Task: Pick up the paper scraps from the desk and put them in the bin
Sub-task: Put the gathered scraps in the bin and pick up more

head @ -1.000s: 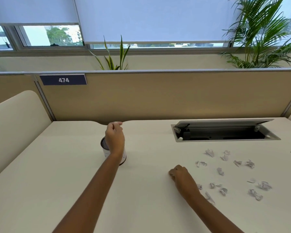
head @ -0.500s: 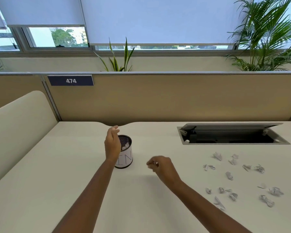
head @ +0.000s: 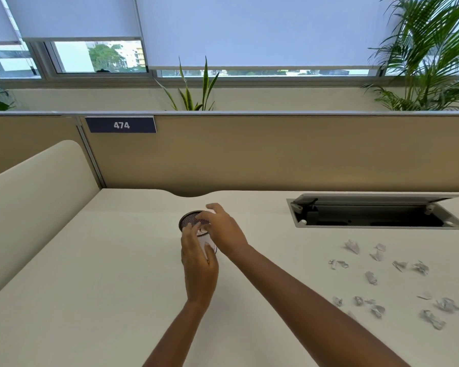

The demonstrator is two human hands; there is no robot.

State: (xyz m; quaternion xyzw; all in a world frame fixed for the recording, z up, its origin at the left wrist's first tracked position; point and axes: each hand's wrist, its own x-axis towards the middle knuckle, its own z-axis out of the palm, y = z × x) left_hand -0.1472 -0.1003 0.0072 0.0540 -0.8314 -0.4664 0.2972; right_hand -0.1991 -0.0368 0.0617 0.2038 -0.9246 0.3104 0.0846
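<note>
Near the middle of the desk [head: 90,274] stands the bin [head: 190,221], a small round mesh cup with a dark rim, and both of your hands meet at it. Your left hand [head: 199,271] is wrapped around the bin's near side, fingers curled against its wall, gripping it. Your right hand [head: 223,231] hangs over the bin's mouth from the right, fingers spread and bent downward above the opening; whether anything is pinched in them cannot be told, as the fingertips blur against the mesh. Something white shows inside the bin, between your two hands, though its shape is unclear.

Well to the right of the bin, the paper scraps [head: 398,287] lie scattered on the desk in a loose patch, small crumpled white bits, none touching the bin or your hands. Behind the scraps, farther right of the bin, the cable hatch [head: 376,210] sits with its lid propped up. Behind the bin runs the tan partition [head: 276,152], which bears a dark label [head: 121,125] reading 474 up and left of the bin.
</note>
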